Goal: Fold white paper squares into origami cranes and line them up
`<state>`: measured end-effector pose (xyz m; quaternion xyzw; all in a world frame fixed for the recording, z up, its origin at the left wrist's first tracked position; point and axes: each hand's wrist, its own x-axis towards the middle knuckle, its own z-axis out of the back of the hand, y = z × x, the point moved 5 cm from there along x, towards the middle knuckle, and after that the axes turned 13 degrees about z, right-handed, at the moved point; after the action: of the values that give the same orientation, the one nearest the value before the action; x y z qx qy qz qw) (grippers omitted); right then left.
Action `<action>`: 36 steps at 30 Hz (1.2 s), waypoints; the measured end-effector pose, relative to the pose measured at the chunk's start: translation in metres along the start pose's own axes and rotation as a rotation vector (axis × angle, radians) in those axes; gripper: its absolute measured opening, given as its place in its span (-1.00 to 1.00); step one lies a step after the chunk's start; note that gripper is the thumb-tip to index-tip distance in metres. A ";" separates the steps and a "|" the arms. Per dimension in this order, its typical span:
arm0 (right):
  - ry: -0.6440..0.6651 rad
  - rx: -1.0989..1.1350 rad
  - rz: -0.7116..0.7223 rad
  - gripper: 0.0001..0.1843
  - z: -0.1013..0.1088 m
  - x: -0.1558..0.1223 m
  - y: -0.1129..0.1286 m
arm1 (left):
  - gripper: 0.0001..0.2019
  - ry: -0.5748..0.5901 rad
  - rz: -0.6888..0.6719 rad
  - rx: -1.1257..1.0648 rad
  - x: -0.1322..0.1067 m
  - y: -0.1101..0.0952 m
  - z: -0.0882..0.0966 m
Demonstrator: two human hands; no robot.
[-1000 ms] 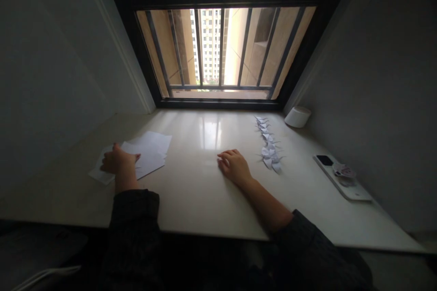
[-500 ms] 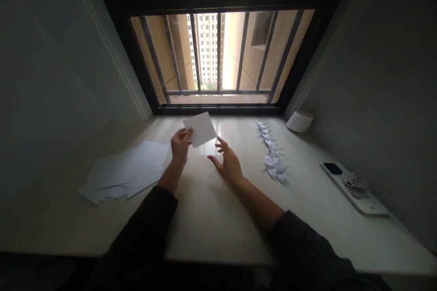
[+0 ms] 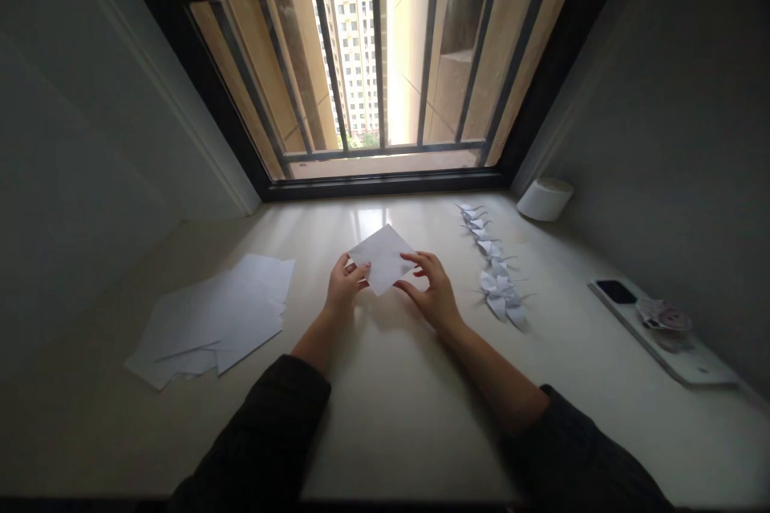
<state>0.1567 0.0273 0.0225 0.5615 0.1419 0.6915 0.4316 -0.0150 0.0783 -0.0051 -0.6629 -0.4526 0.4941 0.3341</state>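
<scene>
A small white square of paper (image 3: 382, 256) is held up just above the pale desk (image 3: 385, 409), turned like a diamond. My left hand (image 3: 344, 285) pinches its left corner and my right hand (image 3: 434, 293) grips its right side, fingers curled on the edge. A loose stack of white sheets (image 3: 210, 319) lies to the left of my left arm. A row of several folded white paper cranes (image 3: 494, 272) runs away from me to the right of my right hand.
A barred window (image 3: 385, 64) rises behind the desk. A white round container (image 3: 545, 199) stands at the back right corner. A phone (image 3: 619, 292) and a small round item (image 3: 662, 314) lie on a white flat object (image 3: 691, 361) by the right wall.
My left hand took one sheet from the stack and carried it to the middle. My right hand rose from the desk and took hold of the sheet's other side.
</scene>
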 end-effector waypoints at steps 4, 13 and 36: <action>-0.006 0.057 -0.022 -0.64 0.000 0.002 -0.004 | -0.59 0.075 0.008 0.015 0.005 0.000 0.000; -0.044 0.143 -0.097 -0.59 -0.011 0.004 -0.007 | -0.68 0.111 0.049 -0.099 0.019 -0.001 -0.002; -0.165 0.284 -0.335 -0.69 -0.011 -0.003 -0.028 | -0.61 0.268 0.026 -0.125 0.006 -0.001 -0.016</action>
<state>0.1585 0.0448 -0.0017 0.6399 0.2933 0.5350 0.4672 0.0007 0.0842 -0.0018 -0.7483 -0.4251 0.3763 0.3432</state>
